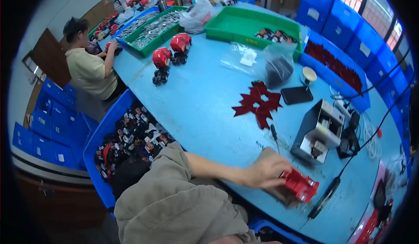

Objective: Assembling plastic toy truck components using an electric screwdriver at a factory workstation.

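My left hand (266,172) reaches across the near right part of the table, its fingers closed on the edge of a red plastic shell (301,185) that looks like a toy vehicle body. The shell's hollow side faces up. A brown object, partly hidden, lies beneath the hand and shell. Just right of the shell, a black corded power screwdriver (325,198) slants over the table. Beyond the hand lie a thin screwdriver (273,132) and a grey box-shaped machine (318,130), perhaps a screw feeder. My right hand does not show; a bit of skin at the lower edge is unclear.
Dark red jagged pieces (259,104) lie beside a black phone (297,95). Two red toy trucks (162,58) stand farther left. Green trays (244,19) and a blue bin (98,150) of small parts surround me. A co-worker (89,65) sits across the left edge.
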### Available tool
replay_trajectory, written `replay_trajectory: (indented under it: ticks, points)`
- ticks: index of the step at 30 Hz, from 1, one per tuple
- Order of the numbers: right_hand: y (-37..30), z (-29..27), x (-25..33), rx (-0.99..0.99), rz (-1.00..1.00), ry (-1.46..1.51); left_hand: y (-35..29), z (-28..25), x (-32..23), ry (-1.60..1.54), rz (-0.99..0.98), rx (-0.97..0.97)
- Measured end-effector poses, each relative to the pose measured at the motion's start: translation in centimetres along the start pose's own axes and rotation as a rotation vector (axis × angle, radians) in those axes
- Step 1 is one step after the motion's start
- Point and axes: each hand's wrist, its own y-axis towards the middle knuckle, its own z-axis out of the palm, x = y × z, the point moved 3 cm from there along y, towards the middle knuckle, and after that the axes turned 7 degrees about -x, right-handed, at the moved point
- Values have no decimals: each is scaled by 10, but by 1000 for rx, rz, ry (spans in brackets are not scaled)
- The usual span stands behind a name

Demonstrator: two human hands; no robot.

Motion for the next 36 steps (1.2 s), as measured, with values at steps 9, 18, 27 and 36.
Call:
replay_trajectory:
  ticks: [9,18,27,36]
  points:
    - [-69,115,154,512,201,667,-31,64,-45,-1411,-1425,684]
    - [-134,199,202,1113,249,121,6,-42,5,-867,-866,486]
    - [-189,181,187,1417,705,144,19,-74,-3,-1021,-1040,585]
    - [-155,170,157,1517,195,112,19,-38,-10,-60,-28,620]
